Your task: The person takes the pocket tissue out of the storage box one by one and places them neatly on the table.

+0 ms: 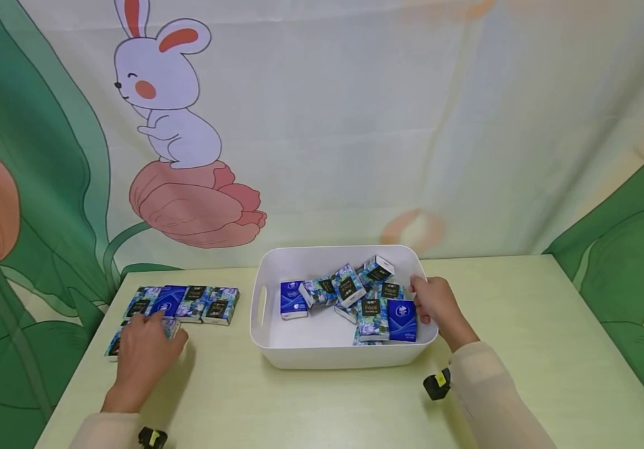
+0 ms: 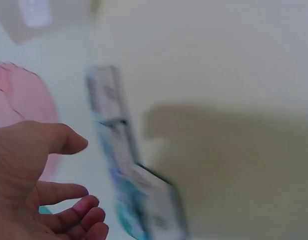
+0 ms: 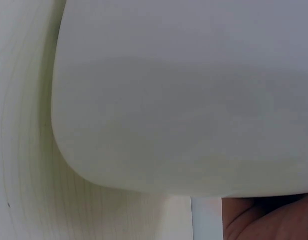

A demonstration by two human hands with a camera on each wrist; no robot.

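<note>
At the left of the table, my left hand [image 1: 146, 352] is over a group of small pocket tissue packs. Its thumb and fingers stand apart with nothing between them in the left wrist view, beside a blurred line of packs [image 2: 121, 145]. Behind the fingers, a row holds a blue pack [image 1: 169, 299] and several flowered packs [image 1: 221, 305]. A front pack [image 1: 113, 344] is partly covered by the hand. My right hand [image 1: 440, 308] grips the right end of a white plastic bin [image 1: 333, 357], fingers curled over its rim. Inside lie loose blue and flowered tissue packs [image 1: 374, 318].
The light wooden table [image 1: 232, 405] ends at a printed curtain [image 1: 344, 137] with a rabbit and flowers. The bin stands near the table's back edge, with an oval handle slot [image 1: 262, 304] in its left end. Black cameras [image 1: 437, 383] sit at both wrists.
</note>
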